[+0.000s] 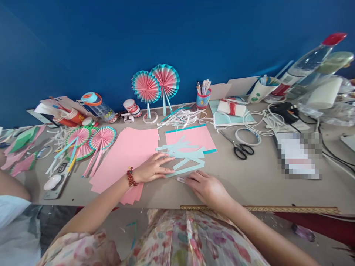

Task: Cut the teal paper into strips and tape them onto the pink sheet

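My left hand [155,168] lies with its fingers stretched out, partly over a stack of pink paper [133,147]. Its fingertips touch the end of a light blue paper strip [191,168]. Closed fingers of my right hand [206,187] grip a small slim white tool [181,180], perhaps a cutter, low over the table; most of it is hidden. Several more light blue strips [183,149] lie in a loose pile on a pink sheet with blue edges [209,138], just beyond both hands.
Black-handled scissors [243,150] and a tape roll [248,136] lie to the right, near a phone [298,155]. Finished pleated fans [165,81] lean on the blue wall. White paper scraps [185,117] are heaped behind. A person's arm [12,184] is at the left.
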Demonstrator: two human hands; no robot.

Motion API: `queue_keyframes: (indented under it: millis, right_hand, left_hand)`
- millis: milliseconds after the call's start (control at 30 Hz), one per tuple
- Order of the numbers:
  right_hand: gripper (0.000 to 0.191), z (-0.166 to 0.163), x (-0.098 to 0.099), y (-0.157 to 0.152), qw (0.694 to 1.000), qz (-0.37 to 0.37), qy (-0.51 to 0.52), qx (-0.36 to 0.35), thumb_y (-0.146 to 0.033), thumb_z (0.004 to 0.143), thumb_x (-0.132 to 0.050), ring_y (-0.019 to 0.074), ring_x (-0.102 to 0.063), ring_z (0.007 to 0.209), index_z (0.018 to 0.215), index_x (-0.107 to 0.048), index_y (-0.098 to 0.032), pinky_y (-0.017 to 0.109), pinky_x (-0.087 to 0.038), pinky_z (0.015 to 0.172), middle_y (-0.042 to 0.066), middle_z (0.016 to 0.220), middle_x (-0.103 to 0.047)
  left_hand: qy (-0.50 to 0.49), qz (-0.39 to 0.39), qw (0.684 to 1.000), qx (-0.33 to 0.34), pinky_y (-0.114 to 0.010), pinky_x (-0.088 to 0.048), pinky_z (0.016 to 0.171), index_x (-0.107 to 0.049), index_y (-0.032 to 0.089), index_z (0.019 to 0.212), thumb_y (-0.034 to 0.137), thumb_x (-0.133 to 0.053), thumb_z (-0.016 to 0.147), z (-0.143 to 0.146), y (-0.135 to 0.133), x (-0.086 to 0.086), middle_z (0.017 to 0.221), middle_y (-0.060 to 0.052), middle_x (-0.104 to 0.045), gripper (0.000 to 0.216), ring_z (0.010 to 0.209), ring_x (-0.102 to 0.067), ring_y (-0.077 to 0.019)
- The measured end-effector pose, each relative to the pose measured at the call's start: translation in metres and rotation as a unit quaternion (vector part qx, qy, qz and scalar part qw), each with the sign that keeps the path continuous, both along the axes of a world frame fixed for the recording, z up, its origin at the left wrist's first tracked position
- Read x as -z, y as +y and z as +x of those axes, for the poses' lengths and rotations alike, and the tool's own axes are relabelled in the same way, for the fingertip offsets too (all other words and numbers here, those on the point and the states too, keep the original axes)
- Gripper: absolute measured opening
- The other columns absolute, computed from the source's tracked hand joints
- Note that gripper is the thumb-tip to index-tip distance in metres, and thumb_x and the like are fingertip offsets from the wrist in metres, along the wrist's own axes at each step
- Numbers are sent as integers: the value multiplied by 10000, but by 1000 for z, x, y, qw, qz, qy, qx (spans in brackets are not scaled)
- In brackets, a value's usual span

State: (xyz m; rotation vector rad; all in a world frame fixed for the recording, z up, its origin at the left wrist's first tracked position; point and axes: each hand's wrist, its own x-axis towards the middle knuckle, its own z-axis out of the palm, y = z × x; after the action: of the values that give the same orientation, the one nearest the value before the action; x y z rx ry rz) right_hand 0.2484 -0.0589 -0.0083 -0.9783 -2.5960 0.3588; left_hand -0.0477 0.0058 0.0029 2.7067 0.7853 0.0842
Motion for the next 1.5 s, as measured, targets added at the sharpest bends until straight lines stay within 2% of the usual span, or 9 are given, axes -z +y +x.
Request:
queue_keyframes:
  millis: [300, 567, 700, 867, 1133, 1500]
  right_hand:
    - [254, 0, 1, 1, 1000, 12, 13, 1, -101, 916, -492, 184, -599, 841, 1041, -692, -192, 276, -508, 702, 75, 921, -665]
    - [262, -2, 4, 1, 1000, 20, -7, -4, -110, 927, -483, 190, -593, 851, 1063, -691, -192, 283, -507, 704, 72, 935, -675]
    - [259, -2, 5, 1, 999, 33, -6, -14, -110, 934, -479, 186, -591, 830, 1069, -687, -184, 285, -500, 683, 67, 904, -670]
    - [232, -5, 6, 1, 998, 53, -9, -12, -115, 922, -511, 193, -593, 830, 1060, -689, -174, 291, -500, 685, 66, 915, -676]
    - [237, -10, 9, 0, 998, 57, -10, -14, -112, 929, -501, 195, -596, 857, 1063, -687, -173, 289, -493, 707, 67, 908, -673]
    - [221, -13, 6, 3, 999, 31, 6, -8, -112, 936, -488, 188, -588, 841, 1025, -683, -168, 293, -481, 714, 70, 904, -662]
  left_hand:
    - [0, -20, 1000, 18, -508, -350, 1163, -496, 540, 1362, 389, -534, 984, -2, 1, 6, 1606, 88, -294, 408, 1452, -330, -269]
    - [3, -1, 999, 32, -520, -332, 1164, -540, 490, 1359, 390, -490, 1002, -2, 1, 6, 1609, 55, -292, 375, 1456, -319, -278]
    - [5, -1, 1000, 27, -525, -323, 1163, -530, 509, 1358, 386, -485, 1004, -3, 1, 6, 1606, 65, -297, 378, 1464, -307, -276]
    - [24, -9, 999, 25, -533, -284, 1179, -499, 505, 1383, 282, -406, 1031, -4, 0, 8, 1620, 77, -248, 427, 1484, -267, -260]
    - [-7, -20, 999, 31, -553, -294, 1166, -499, 505, 1390, 219, -426, 1012, -6, 0, 12, 1625, 68, -246, 479, 1481, -265, -287]
    - [-22, -42, 998, 28, -583, -209, 1183, -564, 433, 1368, 418, -526, 988, -7, -1, 13, 1633, 18, -249, 382, 1482, -239, -334]
